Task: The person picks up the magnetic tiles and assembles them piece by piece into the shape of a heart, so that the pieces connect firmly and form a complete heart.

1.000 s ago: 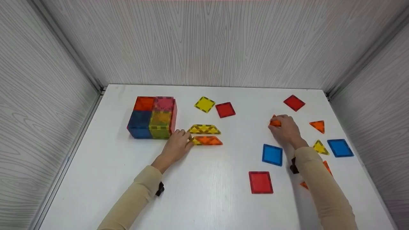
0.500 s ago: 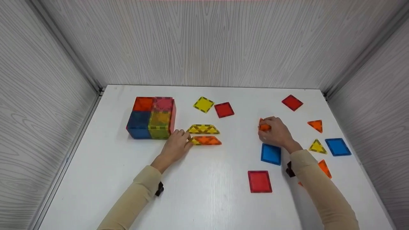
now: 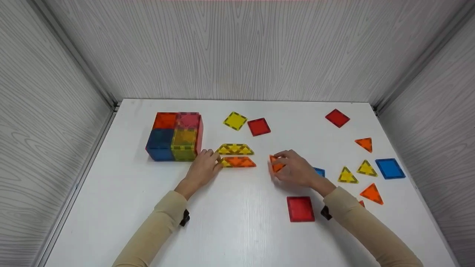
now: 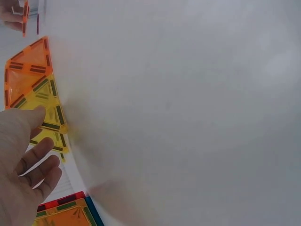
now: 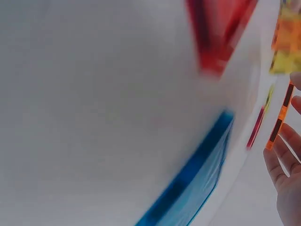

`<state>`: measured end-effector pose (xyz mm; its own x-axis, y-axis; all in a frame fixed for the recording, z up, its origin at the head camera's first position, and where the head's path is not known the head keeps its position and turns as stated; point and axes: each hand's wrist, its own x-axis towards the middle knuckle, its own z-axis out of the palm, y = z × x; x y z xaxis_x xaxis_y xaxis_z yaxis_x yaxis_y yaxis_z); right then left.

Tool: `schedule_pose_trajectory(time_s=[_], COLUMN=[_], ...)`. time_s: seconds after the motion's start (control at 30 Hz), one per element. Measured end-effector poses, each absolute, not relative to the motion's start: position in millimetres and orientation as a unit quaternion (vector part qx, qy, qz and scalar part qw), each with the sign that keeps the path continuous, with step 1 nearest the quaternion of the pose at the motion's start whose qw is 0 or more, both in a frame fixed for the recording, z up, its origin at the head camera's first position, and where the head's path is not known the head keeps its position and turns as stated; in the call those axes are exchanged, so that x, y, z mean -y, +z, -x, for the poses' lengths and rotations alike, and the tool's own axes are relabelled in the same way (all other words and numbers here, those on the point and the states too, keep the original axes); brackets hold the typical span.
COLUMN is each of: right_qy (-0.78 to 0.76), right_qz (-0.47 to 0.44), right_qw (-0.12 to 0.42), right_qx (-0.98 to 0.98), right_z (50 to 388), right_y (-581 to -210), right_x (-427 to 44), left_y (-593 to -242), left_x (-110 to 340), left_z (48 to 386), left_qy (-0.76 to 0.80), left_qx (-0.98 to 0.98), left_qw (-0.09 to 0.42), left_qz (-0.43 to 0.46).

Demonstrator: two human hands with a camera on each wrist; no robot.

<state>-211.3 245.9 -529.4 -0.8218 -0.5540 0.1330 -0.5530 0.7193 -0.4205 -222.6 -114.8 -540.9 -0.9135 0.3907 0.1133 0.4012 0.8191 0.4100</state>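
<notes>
My left hand (image 3: 202,167) is at the left end of a yellow-and-orange strip of triangular magnetic tiles (image 3: 239,162). In the left wrist view its thumb lies over the strip's yellow end (image 4: 44,101), the index fingertip close by and the other fingers loosely bent. Just behind runs a similar all-yellow strip (image 3: 235,149). My right hand (image 3: 295,168) pinches an orange triangular tile (image 3: 275,163), right of both strips. The right wrist view shows this tile edge-on between thumb and fingers. Beside my left hand stands a multicoloured tile block (image 3: 174,137).
Yellow (image 3: 235,121) and red square tiles (image 3: 259,127) lie behind the strips. A red square (image 3: 300,209) is nearer the front, and a blue one (image 3: 319,171) is partly under my right hand. Several triangles and squares, including a blue square (image 3: 390,168), lie at right.
My right hand has carried the orange triangle leftward and nearer, toward the strips. A yellow triangle by the right forearm has come into sight. My left hand has stayed put.
</notes>
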Motion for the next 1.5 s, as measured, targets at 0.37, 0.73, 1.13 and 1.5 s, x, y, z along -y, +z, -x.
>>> schedule_pose_trajectory(time_s=[0.37,0.73,1.13,1.5], right_qy=[-0.191,-0.154,-0.194,-0.246], right_qz=[0.454,0.502,0.457,0.254], right_qw=[0.020,0.086,0.071,0.005], right_qx=[-0.870,-0.847,-0.865,-0.935], right_z=[173.5,164.7,162.5,155.3], right_y=[-531.5,-543.5,-529.8,-506.5], right_x=[-166.4,-129.8,-167.9,-286.7], left_y=[-540.3,-540.6,-532.5,-536.2], left_x=[115.5,115.0,111.6,103.1], left_z=[222.1,219.9,187.7,144.5], left_qy=[-0.213,-0.215,-0.204,-0.228], left_qx=[0.957,0.956,0.966,0.943], left_qw=[0.000,0.000,0.023,-0.038], left_qz=[0.200,0.199,0.155,0.239])
